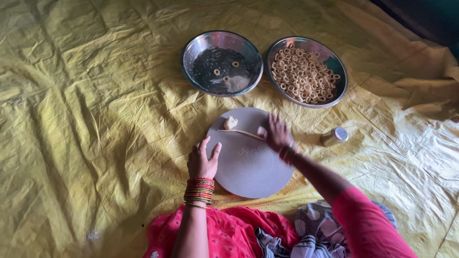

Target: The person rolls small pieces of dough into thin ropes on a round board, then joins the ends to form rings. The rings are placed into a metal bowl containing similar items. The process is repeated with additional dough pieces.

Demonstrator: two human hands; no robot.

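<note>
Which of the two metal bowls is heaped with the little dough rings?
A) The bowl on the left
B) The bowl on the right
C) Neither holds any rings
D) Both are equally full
B: the right bowl is piled with dough rings, while the left bowl holds only a few rings over a dark, nearly bare bottom.

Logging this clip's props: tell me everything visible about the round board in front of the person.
The round board is a flat grey disc lying on the yellow sheet. The left hand rests on its left edge. The right hand rolls a thin dough strand across its top, beside a small dough lump.
</note>
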